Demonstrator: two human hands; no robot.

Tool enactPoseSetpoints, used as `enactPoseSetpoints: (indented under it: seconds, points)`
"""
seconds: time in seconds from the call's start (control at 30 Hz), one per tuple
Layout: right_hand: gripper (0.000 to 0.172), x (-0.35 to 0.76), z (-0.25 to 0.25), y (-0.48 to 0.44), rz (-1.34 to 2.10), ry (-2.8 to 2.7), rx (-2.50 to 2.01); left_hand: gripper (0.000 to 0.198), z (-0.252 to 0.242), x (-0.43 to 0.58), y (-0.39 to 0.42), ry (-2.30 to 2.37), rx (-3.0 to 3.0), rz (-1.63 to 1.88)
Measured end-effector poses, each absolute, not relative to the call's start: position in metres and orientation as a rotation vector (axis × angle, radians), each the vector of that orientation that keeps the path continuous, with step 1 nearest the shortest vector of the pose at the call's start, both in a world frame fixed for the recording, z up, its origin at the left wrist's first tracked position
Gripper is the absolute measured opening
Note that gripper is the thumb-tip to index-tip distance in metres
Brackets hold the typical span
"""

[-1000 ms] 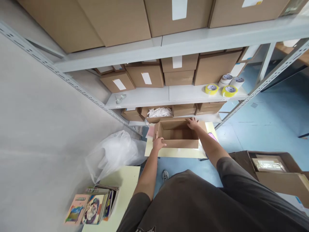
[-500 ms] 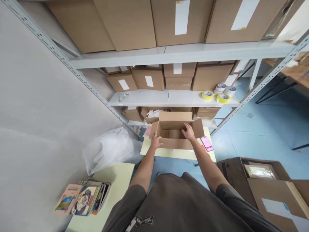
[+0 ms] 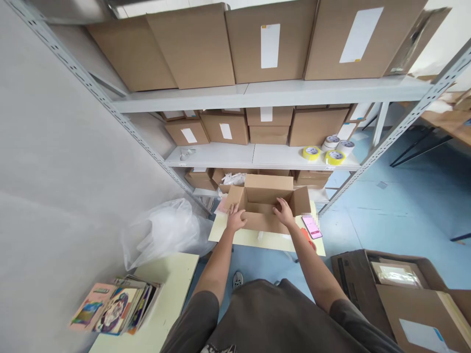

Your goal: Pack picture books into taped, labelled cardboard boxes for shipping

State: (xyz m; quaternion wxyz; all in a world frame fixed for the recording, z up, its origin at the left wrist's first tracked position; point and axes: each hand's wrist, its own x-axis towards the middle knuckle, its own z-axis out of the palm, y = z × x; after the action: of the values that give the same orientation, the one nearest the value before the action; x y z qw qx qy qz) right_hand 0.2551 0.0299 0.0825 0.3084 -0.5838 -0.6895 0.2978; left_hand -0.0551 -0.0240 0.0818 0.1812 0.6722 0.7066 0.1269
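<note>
An open cardboard box (image 3: pixel 263 223) stands on the small pale yellow table (image 3: pixel 243 239) in front of me, its flaps spread outward. My left hand (image 3: pixel 235 218) grips the front left corner, fingers over the left flap and thumb toward the front one. Over the front edge reaches my right hand (image 3: pixel 284 214), fingers apart and slightly bent above the box's inside, with nothing seen in them. The visible part of the box floor is bare; the front wall and my right hand hide the rest.
A phone (image 3: pixel 312 227) and a red-orange item (image 3: pixel 307 237) lie right of the box. Shelving (image 3: pixel 217 156) behind holds boxes and tape rolls (image 3: pixel 334 157). At left are a plastic bag (image 3: pixel 172 228) and a stack of books (image 3: pixel 117 304); an open carton (image 3: pixel 353 274) stands at right.
My right hand has shifted left and inward along the front of the box. A round-looking brown shape inside the box no longer shows. My view has tilted up slightly.
</note>
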Motion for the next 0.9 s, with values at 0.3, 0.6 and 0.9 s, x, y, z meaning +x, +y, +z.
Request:
enactPoseSetpoints:
  seconds: [0.3, 0.6, 0.9]
  points:
    - [0.063, 0.193, 0.085, 0.041, 0.824, -1.834, -1.438, 0.049, 0.09, -0.093, -0.022, 2.037, 1.859, 0.644]
    - [0.064, 0.031, 0.083, 0.073, 1.033, -1.605, -1.304, 0.044, 0.07, -0.206, 0.014, 2.128, 1.524, 0.952]
    - [0.061, -0.129, 0.023, 0.12, 1.243, -1.345, -1.47, 0.052, 0.008, -0.293, 0.071, 1.993, 1.257, 0.779]
